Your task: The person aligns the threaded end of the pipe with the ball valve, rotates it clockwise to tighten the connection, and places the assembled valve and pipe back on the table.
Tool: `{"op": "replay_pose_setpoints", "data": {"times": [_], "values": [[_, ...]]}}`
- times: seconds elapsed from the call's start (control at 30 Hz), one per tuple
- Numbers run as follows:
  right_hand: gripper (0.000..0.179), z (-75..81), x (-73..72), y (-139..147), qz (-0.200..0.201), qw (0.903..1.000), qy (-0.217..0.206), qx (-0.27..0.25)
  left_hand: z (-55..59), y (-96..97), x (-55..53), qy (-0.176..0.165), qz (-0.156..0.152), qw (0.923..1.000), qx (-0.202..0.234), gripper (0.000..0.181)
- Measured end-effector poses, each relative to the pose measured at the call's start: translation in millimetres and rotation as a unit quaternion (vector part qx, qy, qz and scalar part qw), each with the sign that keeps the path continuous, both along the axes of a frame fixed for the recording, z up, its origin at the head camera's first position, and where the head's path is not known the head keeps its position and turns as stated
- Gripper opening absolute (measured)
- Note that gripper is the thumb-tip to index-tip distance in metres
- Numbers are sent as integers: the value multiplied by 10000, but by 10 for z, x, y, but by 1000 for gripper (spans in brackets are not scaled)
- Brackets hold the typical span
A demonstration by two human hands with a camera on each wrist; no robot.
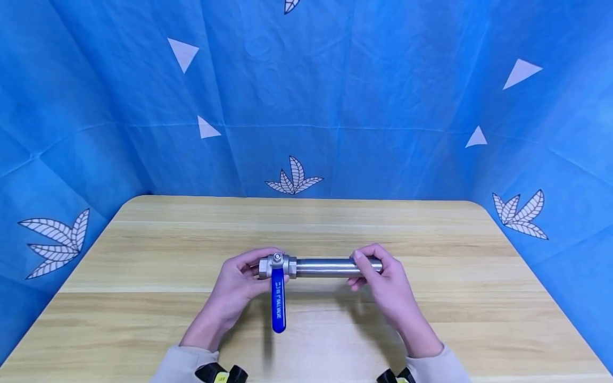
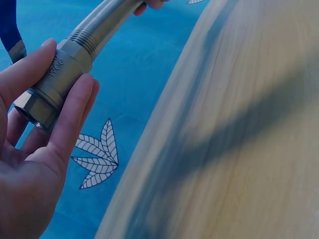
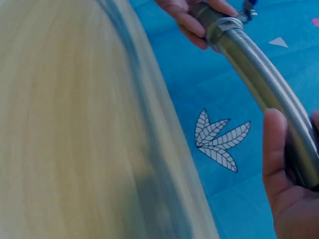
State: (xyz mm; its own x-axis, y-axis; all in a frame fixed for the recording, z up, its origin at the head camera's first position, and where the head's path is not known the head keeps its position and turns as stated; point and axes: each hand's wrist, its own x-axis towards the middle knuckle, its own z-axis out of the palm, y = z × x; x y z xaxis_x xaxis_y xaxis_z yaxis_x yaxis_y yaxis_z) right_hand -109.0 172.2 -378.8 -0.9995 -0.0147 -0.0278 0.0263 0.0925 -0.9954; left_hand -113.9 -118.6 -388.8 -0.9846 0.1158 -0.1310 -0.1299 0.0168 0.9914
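The ball valve [image 1: 292, 265] and joined metal pipe [image 1: 323, 267] are held level above the desk [image 1: 191, 239], blue lever [image 1: 278, 303] toward the person. The left hand [image 1: 235, 286] has fingers curled around the valve; the right hand [image 1: 387, 284], fingers around the pipe's free end. Desk surface extends past both hands to its far edge, backed by blue cloth [image 1: 392, 106]

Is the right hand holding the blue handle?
No, the right hand grips the metal pipe, while the blue handle is at the other end, by the left hand.
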Motion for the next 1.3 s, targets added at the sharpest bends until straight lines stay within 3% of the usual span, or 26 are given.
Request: {"op": "replay_pose_setpoints", "data": {"times": [0.1, 0.3, 0.67, 0.83, 1.1, 1.2, 1.3], "values": [[22, 26, 18, 4, 299, 9994, 171, -8, -10, 5, -4, 0, 8, 10000, 78, 59], [30, 42, 22, 112, 1159, 9895, 540, -675, -4, -29, -15, 29, 107, 9995, 292, 56], [43, -8, -37, 168, 922, 9909, 315, -924, 13, -33, -20, -52, 190, 9997, 167, 56], [43, -9, -54, 147, 666, 9951, -101, -723, 10, -44, -20, -78, 220, 9997, 94, 56], [37, 0, -59, 112, 416, 9983, -369, -151, -2, -44, -30, -71, 189, 9995, 251, 55], [41, 7, -44, 123, 549, 9976, -419, -33, -9, -43, -34, -65, 172, 9995, 266, 56], [47, 14, -38, 166, 975, 9941, -356, -329, -5, -59, -32, -117, 233, 9993, 252, 55]]}}
